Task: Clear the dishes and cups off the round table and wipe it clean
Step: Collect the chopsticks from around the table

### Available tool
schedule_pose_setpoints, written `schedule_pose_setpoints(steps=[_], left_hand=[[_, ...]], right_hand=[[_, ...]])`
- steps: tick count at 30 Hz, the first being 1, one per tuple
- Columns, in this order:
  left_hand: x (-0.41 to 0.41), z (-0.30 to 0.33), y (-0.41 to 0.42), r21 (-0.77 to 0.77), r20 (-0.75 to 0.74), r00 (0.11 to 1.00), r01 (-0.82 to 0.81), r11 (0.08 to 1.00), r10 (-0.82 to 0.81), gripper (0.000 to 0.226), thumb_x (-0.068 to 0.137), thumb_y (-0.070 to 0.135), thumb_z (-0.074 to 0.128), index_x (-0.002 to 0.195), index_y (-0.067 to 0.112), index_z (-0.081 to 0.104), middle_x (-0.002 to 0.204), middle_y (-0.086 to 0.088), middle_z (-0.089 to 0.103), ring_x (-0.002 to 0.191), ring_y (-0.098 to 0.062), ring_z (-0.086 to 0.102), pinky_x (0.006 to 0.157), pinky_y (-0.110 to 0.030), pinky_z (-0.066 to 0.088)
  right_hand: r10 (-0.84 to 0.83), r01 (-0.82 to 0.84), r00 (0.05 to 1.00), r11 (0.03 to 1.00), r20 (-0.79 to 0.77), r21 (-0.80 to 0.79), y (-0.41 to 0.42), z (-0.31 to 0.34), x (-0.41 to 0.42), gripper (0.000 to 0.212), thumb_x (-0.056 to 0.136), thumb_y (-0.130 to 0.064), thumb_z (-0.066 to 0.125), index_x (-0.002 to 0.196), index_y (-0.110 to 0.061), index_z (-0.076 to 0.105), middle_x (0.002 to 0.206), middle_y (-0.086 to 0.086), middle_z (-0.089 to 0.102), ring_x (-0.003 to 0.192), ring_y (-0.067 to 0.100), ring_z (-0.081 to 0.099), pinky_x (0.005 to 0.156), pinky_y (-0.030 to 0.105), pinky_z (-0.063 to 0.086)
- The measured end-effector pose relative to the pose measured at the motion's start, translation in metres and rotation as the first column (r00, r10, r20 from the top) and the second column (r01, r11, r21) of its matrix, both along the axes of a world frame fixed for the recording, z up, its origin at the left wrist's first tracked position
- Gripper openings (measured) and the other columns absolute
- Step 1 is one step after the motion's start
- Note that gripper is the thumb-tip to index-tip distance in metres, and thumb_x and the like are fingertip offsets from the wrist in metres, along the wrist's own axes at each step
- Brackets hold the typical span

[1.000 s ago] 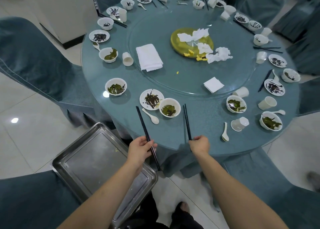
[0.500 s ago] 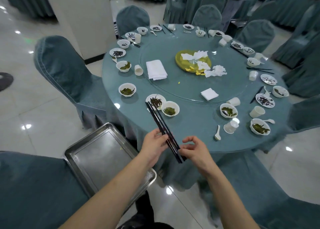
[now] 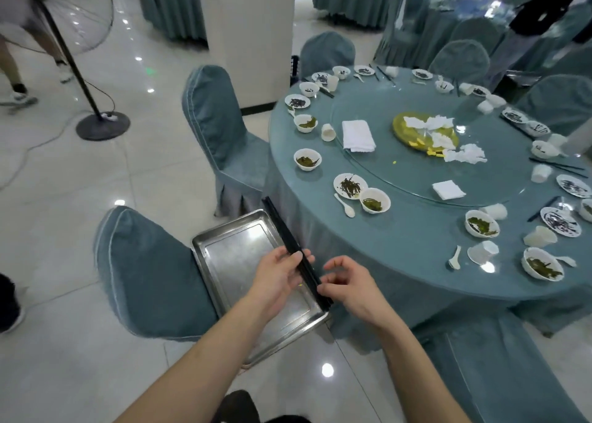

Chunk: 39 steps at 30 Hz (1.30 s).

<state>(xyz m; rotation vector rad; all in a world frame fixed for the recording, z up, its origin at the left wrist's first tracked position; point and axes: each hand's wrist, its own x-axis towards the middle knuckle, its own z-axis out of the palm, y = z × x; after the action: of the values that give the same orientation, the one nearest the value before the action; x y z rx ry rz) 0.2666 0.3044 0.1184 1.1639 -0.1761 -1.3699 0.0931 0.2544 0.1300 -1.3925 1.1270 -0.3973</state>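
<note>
Holding a bundle of black chopsticks over a steel tray beside the round table.

The left hand is gripping the bundle, thumb and fingers curling around its middle; the right hand is touching the near end with loosely curled fingers, its forefinger and thumb parting above. The tray is resting on a covered chair. Bowls, plates, paper cups and spoons are lying around the table's rim; crumpled napkins are sitting on the glass turntable.
</note>
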Motion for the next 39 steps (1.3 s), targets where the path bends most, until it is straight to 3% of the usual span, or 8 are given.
schedule_pose_setpoints(steps=[6, 10, 15, 19, 23, 29, 34, 39], left_hand=[[0.075, 0.004, 0.044, -0.003, 0.015, 0.991, -0.129, 0.992, 0.129, 0.02, 0.098, -0.002, 0.06, 0.118, -0.005, 0.057, 0.117, -0.025, 0.071, 0.1, -0.028, 0.074, 0.081, -0.041, 0.064], [0.157, -0.001, 0.075, 0.002, 0.052, 0.983, -0.177, 0.984, 0.176, 0.01, 0.098, -0.002, 0.061, 0.108, 0.0, 0.062, 0.113, -0.02, 0.073, 0.101, -0.028, 0.074, 0.085, -0.043, 0.063], [0.286, 0.004, 0.124, -0.002, 0.066, 0.975, -0.214, 0.977, 0.214, 0.009, 0.096, -0.004, 0.063, 0.104, -0.001, 0.063, 0.11, -0.021, 0.074, 0.1, -0.031, 0.074, 0.073, -0.035, 0.063], [0.374, 0.013, 0.164, 0.016, 0.067, 0.967, -0.246, 0.969, 0.244, 0.008, 0.097, -0.006, 0.06, 0.103, -0.003, 0.064, 0.102, -0.022, 0.073, 0.096, -0.031, 0.072, 0.077, -0.038, 0.065], [0.441, 0.015, 0.185, 0.031, 0.056, 0.965, -0.258, 0.966, 0.256, 0.009, 0.098, -0.002, 0.062, 0.107, -0.003, 0.064, 0.107, -0.024, 0.073, 0.098, -0.031, 0.074, 0.079, -0.039, 0.064], [0.51, 0.015, 0.163, 0.023, 0.075, 0.968, -0.242, 0.97, 0.24, 0.011, 0.099, -0.001, 0.061, 0.109, 0.001, 0.064, 0.105, -0.016, 0.076, 0.098, -0.028, 0.075, 0.074, -0.034, 0.062], [0.592, -0.001, 0.118, 0.078, 0.167, 0.967, -0.21, 0.975, 0.195, 0.017, 0.098, 0.0, 0.062, 0.115, 0.0, 0.062, 0.108, -0.017, 0.076, 0.101, -0.031, 0.075, 0.077, -0.037, 0.062], [0.68, -0.006, 0.03, 0.126, 0.266, 0.955, -0.17, 0.977, 0.131, 0.021, 0.098, 0.0, 0.063, 0.118, -0.003, 0.061, 0.111, -0.019, 0.075, 0.101, -0.031, 0.075, 0.076, -0.035, 0.063]], right_hand=[[0.145, -0.148, 0.988, 0.988, -0.057, -0.048, 0.028, 0.007, 0.083, 0.037, 0.076, -0.007, 0.081, 0.106, -0.017, 0.06, 0.089, 0.009, 0.076, 0.075, 0.016, 0.068, 0.081, 0.041, 0.058], [0.195, -0.198, 0.98, 0.978, -0.044, -0.064, 0.052, 0.008, 0.167, 0.028, 0.084, -0.01, 0.078, 0.107, -0.015, 0.064, 0.095, 0.009, 0.076, 0.079, 0.015, 0.068, 0.079, 0.034, 0.056], [0.043, -0.072, 0.993, 0.961, -0.113, -0.268, 0.085, -0.004, 0.296, 0.011, 0.091, -0.017, 0.071, 0.099, -0.025, 0.068, 0.096, -0.002, 0.074, 0.089, 0.014, 0.069, 0.083, 0.029, 0.055], [0.084, -0.194, 0.961, 0.883, -0.262, -0.428, 0.115, -0.002, 0.391, 0.015, 0.095, -0.018, 0.062, 0.108, -0.023, 0.068, 0.105, -0.014, 0.069, 0.094, 0.0, 0.063, 0.087, 0.023, 0.051], [0.104, -0.301, 0.922, 0.797, -0.373, -0.523, 0.124, 0.007, 0.456, 0.02, 0.097, -0.023, 0.057, 0.115, -0.029, 0.065, 0.112, -0.017, 0.064, 0.102, 0.003, 0.059, 0.091, 0.026, 0.047], [0.022, -0.36, 0.874, 0.701, -0.486, -0.615, 0.085, -0.008, 0.524, 0.023, 0.097, -0.023, 0.056, 0.118, -0.024, 0.065, 0.116, -0.009, 0.064, 0.11, 0.012, 0.058, 0.094, 0.034, 0.049], [-0.016, -0.261, 0.908, 0.761, -0.419, -0.594, 0.032, -0.041, 0.603, 0.023, 0.097, -0.02, 0.056, 0.119, -0.02, 0.066, 0.12, -0.004, 0.062, 0.114, 0.016, 0.053, 0.1, 0.034, 0.044], [-0.033, -0.287, 0.886, 0.744, -0.462, -0.604, -0.062, -0.061, 0.684, 0.026, 0.098, -0.024, 0.054, 0.121, -0.02, 0.065, 0.118, -0.001, 0.065, 0.113, 0.023, 0.055, 0.101, 0.039, 0.045]])
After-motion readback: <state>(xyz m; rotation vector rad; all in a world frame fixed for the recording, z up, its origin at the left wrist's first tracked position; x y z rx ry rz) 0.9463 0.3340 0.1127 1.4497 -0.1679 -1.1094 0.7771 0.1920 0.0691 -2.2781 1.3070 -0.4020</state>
